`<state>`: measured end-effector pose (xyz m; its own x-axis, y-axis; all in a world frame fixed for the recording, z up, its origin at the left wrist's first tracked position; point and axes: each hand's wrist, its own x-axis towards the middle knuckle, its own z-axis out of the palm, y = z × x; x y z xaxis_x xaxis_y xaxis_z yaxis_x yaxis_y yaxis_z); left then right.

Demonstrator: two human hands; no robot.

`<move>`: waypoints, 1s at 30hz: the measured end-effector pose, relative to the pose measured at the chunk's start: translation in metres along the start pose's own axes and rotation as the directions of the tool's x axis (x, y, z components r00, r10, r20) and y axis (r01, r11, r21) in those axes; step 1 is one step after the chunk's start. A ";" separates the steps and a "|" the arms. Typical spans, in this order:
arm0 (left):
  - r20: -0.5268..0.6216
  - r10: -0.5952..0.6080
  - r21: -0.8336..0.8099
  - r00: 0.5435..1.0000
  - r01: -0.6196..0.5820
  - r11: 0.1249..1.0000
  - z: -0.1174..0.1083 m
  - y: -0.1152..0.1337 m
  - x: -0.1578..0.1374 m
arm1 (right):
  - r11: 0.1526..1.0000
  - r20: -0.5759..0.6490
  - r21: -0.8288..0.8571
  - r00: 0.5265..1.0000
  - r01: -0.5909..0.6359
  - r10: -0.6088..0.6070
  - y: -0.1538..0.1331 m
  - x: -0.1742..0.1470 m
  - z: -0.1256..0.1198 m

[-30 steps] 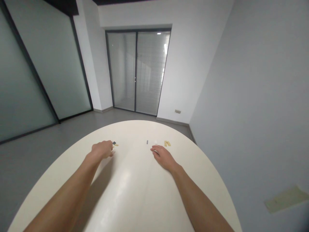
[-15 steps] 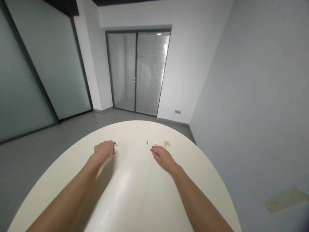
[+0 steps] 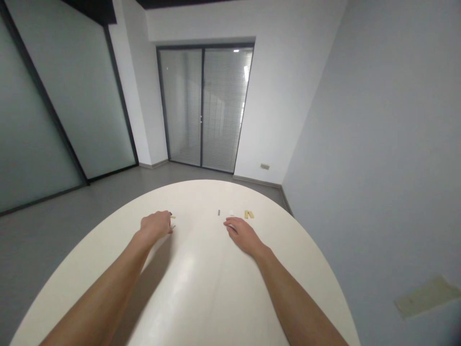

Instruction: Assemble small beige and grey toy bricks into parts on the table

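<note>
My left hand [image 3: 155, 225] is over the left part of the round table, knuckles up and fingers curled downward. Its fingertips are mostly hidden, so what they pinch, if anything, cannot be made out. Just beyond them show a small dark piece [image 3: 170, 213] and a small pale yellow piece [image 3: 173, 216], both partly covered by the hand. My right hand [image 3: 243, 234] rests on the tabletop with its fingers stretched out, holding nothing visible. Past its fingers lie a small white piece [image 3: 232, 213] and two yellow blocks [image 3: 251, 215]. A short grey strip [image 3: 219, 212] lies to their left.
The white round table [image 3: 201, 288] has a curved edge all around its far side. Beyond it are grey floor [image 3: 151, 179], a glass door with blinds [image 3: 223, 110] and frosted panels [image 3: 79, 96]. A plain wall [image 3: 389, 158] stands on the right.
My left hand has shifted slightly, with its fingertips a little lower. My right hand stays on the table, and the small pieces lie as before.
</note>
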<state>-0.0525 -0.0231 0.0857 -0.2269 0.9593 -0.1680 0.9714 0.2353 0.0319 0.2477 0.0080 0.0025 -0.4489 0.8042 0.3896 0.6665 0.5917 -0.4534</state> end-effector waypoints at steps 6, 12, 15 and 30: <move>-0.034 0.047 0.006 0.998 -0.047 0.999 0.010 0.005 0.000 | 1.000 -0.001 0.003 1.000 -0.002 0.002 0.000 -0.001 0.000; -0.079 -0.026 -0.027 0.997 0.024 0.999 0.019 0.007 0.006 | 1.000 -0.010 0.000 1.000 0.016 -0.016 0.001 -0.001 0.001; -0.097 -0.056 -0.044 0.994 0.051 0.998 0.022 0.006 0.008 | 1.000 -0.018 0.002 1.000 0.019 -0.019 0.001 0.000 0.001; -0.138 -0.039 0.033 0.990 0.044 0.998 0.026 0.021 0.000 | 1.000 -0.016 0.013 1.000 0.017 -0.017 0.003 -0.001 0.002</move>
<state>-0.0300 -0.0217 0.0611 -0.2724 0.9617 -0.0320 0.9622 0.2723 -0.0076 0.2487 0.0093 -0.0005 -0.4502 0.7931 0.4103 0.6507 0.6061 -0.4574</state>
